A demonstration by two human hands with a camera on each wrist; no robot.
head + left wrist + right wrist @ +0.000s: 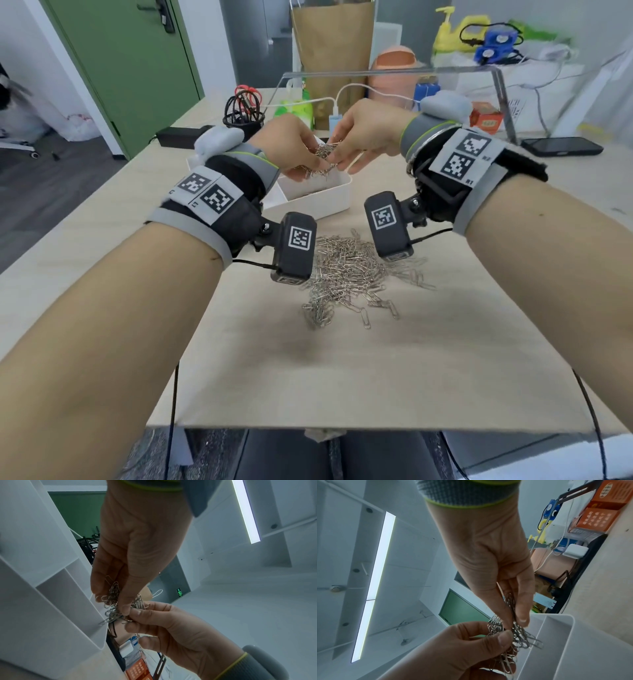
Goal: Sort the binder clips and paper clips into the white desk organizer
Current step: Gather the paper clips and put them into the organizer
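A tangled clump of silver paper clips (323,152) hangs over the white desk organizer (318,198). My left hand (313,166) and right hand (339,157) both pinch it from either side. In the left wrist view, the left hand (111,600) grips the clump (113,609) with thumb and fingers beside the organizer's compartments (60,601), and the right hand (171,628) pinches it from below. In the right wrist view, the right hand (515,622) holds the clips (518,638) above the organizer (582,649), with the left hand (453,649) gripping below. A big loose pile of paper clips (352,270) lies on the table nearer me.
Behind the organizer stand a black mesh pen holder (243,113), a clear acrylic stand (387,72), a brown paper bag (330,41) and an orange box (484,118). A dark phone (561,145) lies at the right. The table's front edge (342,430) is close to me.
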